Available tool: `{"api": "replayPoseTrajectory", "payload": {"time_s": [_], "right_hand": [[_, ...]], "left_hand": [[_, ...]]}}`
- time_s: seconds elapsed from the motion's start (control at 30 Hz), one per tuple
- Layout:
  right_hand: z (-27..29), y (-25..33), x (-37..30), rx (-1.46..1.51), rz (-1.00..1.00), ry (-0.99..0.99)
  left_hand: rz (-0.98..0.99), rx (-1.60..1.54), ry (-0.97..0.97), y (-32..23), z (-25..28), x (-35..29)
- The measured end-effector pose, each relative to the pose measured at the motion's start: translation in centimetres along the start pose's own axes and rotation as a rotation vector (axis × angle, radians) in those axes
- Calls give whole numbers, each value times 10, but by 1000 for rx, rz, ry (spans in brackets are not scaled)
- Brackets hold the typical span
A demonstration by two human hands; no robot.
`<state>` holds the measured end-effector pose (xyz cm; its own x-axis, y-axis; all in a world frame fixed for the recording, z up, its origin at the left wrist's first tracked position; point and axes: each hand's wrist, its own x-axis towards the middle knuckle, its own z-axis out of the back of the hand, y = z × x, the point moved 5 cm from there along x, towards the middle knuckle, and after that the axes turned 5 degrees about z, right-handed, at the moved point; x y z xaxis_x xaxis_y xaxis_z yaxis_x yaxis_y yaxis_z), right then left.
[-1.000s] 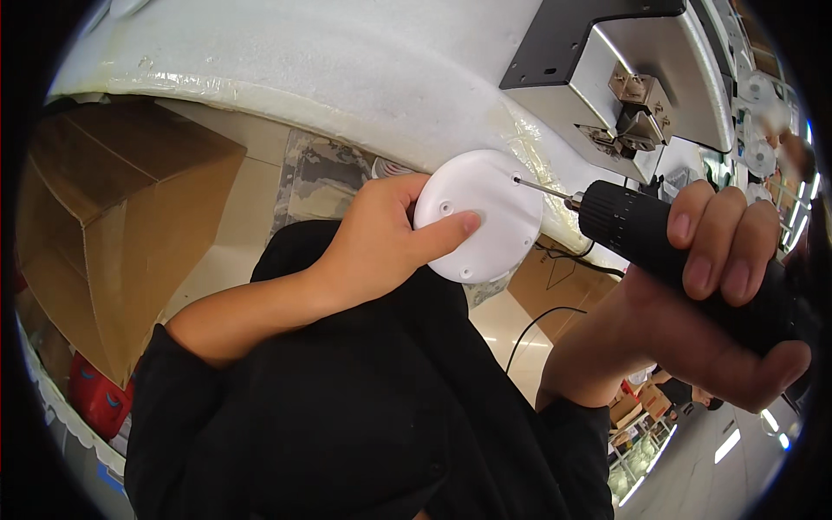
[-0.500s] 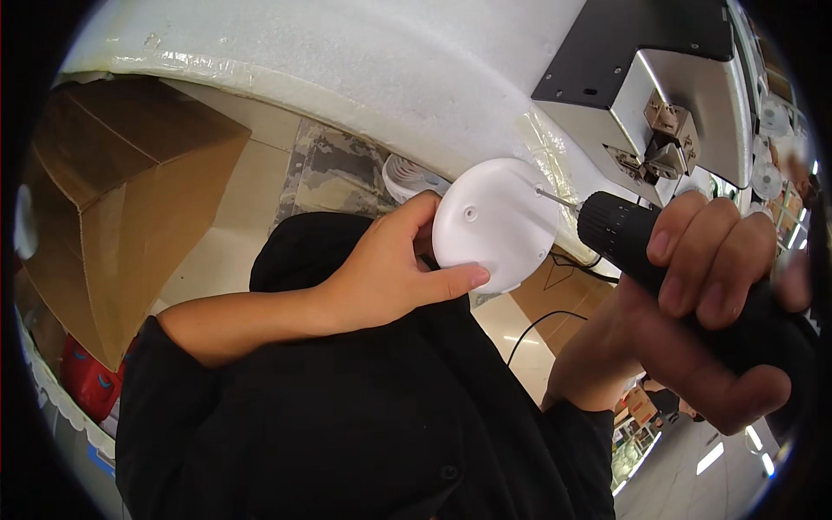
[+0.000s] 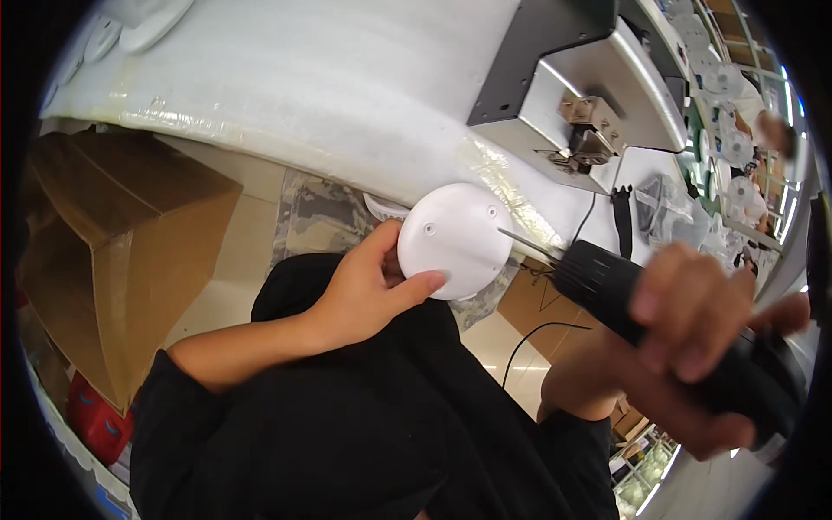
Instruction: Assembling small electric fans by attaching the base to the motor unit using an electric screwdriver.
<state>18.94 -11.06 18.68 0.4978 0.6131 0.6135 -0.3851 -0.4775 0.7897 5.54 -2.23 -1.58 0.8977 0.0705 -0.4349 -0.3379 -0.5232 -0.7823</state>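
My left hand (image 3: 368, 286) grips a white round plastic cover (image 3: 455, 247) by its left edge, thumb on the face and fingers behind. Small round screw recesses show on that face. In my right hand (image 3: 685, 321), blurred by motion, is a black electric screwdriver (image 3: 598, 282), held with its thin metal bit toward the cover. The bit's tip appears over the cover's right side, just below the upper right recess and outside it. Whether the tip touches the plastic I cannot tell. Behind the cover, part of another white plastic piece (image 3: 381, 206) shows.
A white foam-covered table edge (image 3: 329, 113) runs beyond my hands, with a metal and black machine (image 3: 581, 104) on it. White round parts (image 3: 152, 26) lie at the far left. An open cardboard box (image 3: 165, 225) stands left, above a red object (image 3: 97, 416). A black cable (image 3: 520, 342) hangs below the table.
The screwdriver's tip has left the upper right recess. The cover, my left hand and the screwdriver sit further left in view, and the view itself has turned rightward.
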Motion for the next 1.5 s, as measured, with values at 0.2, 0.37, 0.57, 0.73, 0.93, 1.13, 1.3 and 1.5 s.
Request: {"api": "replayPoseTrajectory", "payload": {"time_s": [0.2,0.37,0.57,0.73,0.93,1.13,1.3,1.5], "right_hand": [[14,16,3,-37,88,-183],[33,5,6,-133,107,-214],[38,-8,-7,-51,64,-172],[33,-21,-18,91,4,-82],[23,-33,-21,83,-53,-117],[29,-38,-14,97,-93,-88],[20,-46,-10,73,-126,-71],[-2,-47,0,14,-134,12]], "left_hand": [[54,35,-43,-1,12,5],[113,-184,-71,6,8,4],[0,47,-70,5,5,8],[109,126,-92,1,0,21],[103,135,-128,-2,1,27],[89,100,-79,-9,-4,32],[133,54,-42,-6,-3,31],[88,-75,0,4,-4,7]]}}
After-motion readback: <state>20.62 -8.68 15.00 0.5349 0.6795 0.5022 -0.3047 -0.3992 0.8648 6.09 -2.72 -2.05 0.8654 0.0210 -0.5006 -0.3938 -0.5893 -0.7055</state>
